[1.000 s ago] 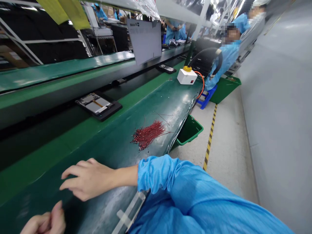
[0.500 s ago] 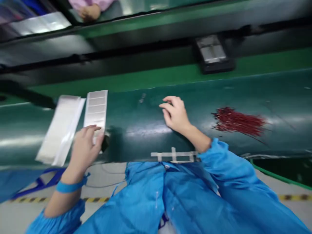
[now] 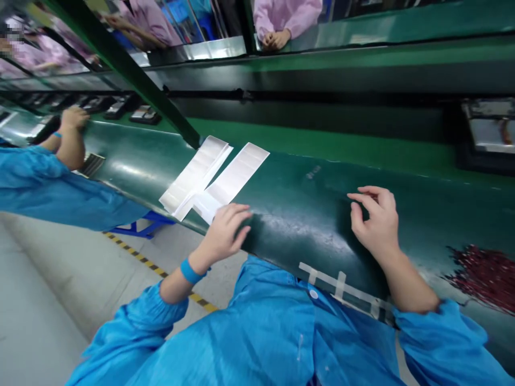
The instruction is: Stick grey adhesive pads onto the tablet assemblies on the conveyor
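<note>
My left hand rests at the near edge of the dark green bench mat, its curled fingers lying on the lower end of white label strips that fan out up and to the left. My right hand lies on the bare mat to the right, fingers loosely bent and apart, nothing in it. A heap of thin red wires lies on the mat further right, apart from both hands. Blue sleeves cover both my arms, and a blue band circles my left wrist.
A co-worker's blue-sleeved arm reaches onto the bench at the left. A black tray with a device sits on the belt at the right; several more trays line the belt at the far left. People in pink stand across the line. White tape strips mark the bench edge.
The view has swung left, so the red wires now sit at the right edge. My left hand stays at the label strips and my right hand still rests on the mat.
</note>
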Motion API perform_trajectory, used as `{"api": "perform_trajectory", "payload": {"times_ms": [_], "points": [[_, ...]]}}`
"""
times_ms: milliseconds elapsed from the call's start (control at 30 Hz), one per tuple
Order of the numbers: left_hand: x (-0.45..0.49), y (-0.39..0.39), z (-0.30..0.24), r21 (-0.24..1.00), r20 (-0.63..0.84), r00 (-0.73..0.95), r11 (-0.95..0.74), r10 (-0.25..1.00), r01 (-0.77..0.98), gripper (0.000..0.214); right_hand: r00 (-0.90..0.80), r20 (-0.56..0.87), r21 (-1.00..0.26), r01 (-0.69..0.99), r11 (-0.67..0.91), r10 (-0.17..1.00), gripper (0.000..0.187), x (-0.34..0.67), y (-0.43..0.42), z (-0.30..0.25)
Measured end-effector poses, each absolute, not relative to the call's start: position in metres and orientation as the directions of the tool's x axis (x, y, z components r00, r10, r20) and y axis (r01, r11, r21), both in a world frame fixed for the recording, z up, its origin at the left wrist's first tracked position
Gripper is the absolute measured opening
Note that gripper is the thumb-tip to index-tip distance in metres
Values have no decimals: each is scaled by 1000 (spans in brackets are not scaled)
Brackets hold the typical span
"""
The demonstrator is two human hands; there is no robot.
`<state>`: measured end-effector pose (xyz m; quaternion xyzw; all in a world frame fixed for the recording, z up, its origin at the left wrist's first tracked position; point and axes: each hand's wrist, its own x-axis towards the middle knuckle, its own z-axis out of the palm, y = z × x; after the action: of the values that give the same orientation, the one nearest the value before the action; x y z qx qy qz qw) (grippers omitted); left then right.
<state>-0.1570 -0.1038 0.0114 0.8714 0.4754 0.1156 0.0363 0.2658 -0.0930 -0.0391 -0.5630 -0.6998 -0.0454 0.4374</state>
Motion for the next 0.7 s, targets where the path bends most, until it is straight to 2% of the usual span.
{"api": "perform_trajectory", "payload": {"times_ms": [100,300,467,700], "points": [[-145,-98,3,146,122,508,-522,853,840,33,5,665,-418,831,366,747,18,269,-94,-41],[-200,-56,-6,38,57,140,-142,989,989,55,-5,658,-443,806,392,753,19,269,-96,-42],[-211,-57,-8,-23,-35,80,-81,996,996,54,8,653,-478,780,403,758,19,267,-100,-39],[-194,-61,4,-66,3,-1,1,1000,998,56,52,600,-551,751,365,798,21,261,-95,-42]]}}
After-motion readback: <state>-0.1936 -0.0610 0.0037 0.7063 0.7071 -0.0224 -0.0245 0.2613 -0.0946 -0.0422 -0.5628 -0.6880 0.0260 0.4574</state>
